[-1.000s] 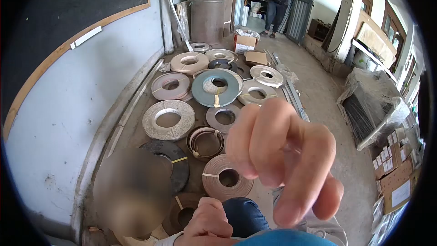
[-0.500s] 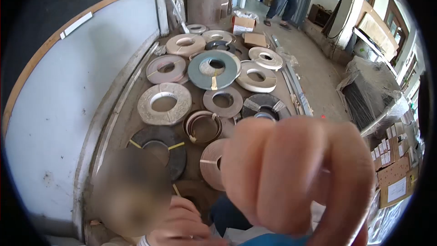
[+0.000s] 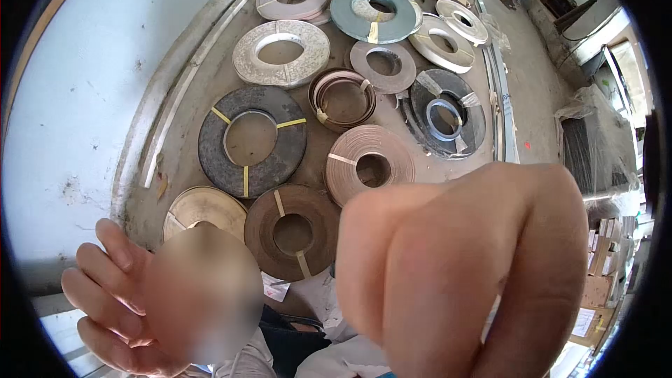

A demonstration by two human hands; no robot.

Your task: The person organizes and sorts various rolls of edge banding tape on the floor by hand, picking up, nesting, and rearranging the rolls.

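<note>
Very close to the camera, my right hand (image 3: 455, 266) fills the lower right with its fingers curled in. Whatever its fingertips may hold is hidden. My left hand (image 3: 112, 294) is raised at the lower left, fingers bent and apart. A blurred oval patch covers its palm side, and I see nothing held in the visible fingers. Closest to the left hand on the floor are a cream coil of flat strip (image 3: 203, 204) and a dark brown coil (image 3: 262, 220). Behind my right hand lies a pinkish-brown coil (image 3: 399, 150), partly covered.
More coils spread over the floor: a black coil (image 3: 217, 147), a speckled white one (image 3: 252, 56) and a green one (image 3: 350, 14). A wall (image 3: 70, 133) runs along the left. Long strips (image 3: 498, 105), a plastic-wrapped stack (image 3: 605, 140) and cardboard boxes (image 3: 595, 308) stand right.
The view has tilted down, so the coils sit higher in it. My left hand has moved left and its fingers have spread. The right hand stays close to the camera.
</note>
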